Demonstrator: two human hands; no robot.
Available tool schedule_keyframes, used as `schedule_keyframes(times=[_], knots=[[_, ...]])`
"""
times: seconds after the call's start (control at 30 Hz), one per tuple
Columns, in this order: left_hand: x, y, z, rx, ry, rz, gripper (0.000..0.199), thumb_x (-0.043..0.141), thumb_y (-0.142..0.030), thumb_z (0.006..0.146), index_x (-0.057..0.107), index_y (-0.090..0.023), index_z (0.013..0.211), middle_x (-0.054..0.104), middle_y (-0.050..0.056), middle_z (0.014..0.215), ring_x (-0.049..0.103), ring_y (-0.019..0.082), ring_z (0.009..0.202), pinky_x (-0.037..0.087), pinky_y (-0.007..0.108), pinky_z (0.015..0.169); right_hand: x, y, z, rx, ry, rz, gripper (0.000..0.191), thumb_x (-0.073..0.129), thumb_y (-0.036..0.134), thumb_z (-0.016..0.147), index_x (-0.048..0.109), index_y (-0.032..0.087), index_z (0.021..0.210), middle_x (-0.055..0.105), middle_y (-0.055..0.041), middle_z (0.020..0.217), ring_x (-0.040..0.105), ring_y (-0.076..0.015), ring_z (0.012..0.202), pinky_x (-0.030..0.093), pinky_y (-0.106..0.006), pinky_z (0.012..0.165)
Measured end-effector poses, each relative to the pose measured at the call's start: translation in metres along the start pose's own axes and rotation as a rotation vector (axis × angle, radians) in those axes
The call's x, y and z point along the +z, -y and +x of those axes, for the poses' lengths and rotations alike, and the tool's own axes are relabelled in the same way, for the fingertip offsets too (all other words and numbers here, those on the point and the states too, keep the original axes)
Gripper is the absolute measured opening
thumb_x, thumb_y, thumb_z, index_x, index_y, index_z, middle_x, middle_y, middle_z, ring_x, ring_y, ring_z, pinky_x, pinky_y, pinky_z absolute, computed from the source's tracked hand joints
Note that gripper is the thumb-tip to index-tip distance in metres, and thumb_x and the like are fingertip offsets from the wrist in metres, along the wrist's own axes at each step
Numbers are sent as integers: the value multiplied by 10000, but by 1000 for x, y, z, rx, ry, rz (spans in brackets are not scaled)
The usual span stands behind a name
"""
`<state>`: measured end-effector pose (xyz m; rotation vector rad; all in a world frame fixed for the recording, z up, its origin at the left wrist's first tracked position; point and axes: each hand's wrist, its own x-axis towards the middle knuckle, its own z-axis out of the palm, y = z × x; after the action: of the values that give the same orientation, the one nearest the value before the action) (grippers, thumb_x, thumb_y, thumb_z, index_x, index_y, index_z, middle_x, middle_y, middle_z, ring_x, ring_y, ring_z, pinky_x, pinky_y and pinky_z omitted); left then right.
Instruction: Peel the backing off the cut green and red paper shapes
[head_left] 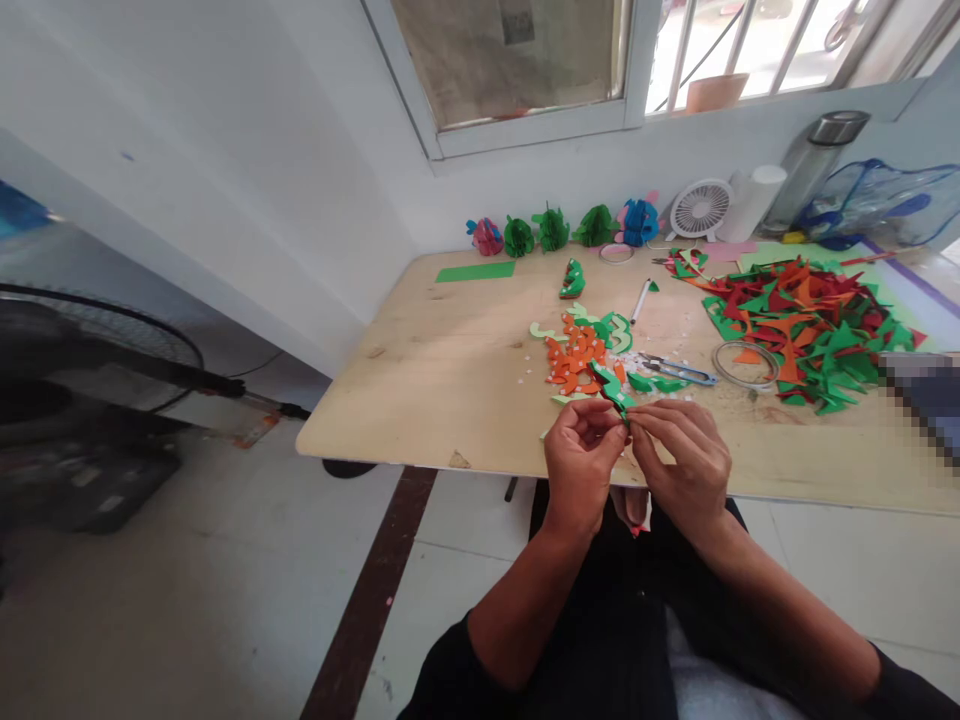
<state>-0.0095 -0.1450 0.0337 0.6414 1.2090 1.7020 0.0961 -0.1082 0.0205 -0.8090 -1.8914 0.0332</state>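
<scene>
Both hands meet at the front edge of the wooden table. My left hand is closed on a green paper piece with small white squares on it. From the right, my right hand pinches the near end of the same piece; its fingertips touch the left ones and hide part of it. Just beyond lie orange paper pieces dotted with white bits. Blue-handled snips rest to their right, and another green piece sits farther back.
Folded paper figures line the wall. A large heap of red, orange and green scraps covers the right side, beside a tape roll. At the back stand a small white fan and a bottle. A white pen lies mid-table.
</scene>
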Motion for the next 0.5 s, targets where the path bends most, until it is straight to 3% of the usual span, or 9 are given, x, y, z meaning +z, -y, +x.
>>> schedule_keyframes(times=[0.5], knots=[[-1, -5, -2, -17, 55, -81, 241, 747, -143, 612, 604, -161, 805, 637, -25, 676, 612, 103, 651, 517, 256, 699, -6, 0, 5, 23, 26, 63, 145, 608, 84, 794, 648, 210, 855, 724, -52, 781, 645, -217, 795, 515, -395, 749]])
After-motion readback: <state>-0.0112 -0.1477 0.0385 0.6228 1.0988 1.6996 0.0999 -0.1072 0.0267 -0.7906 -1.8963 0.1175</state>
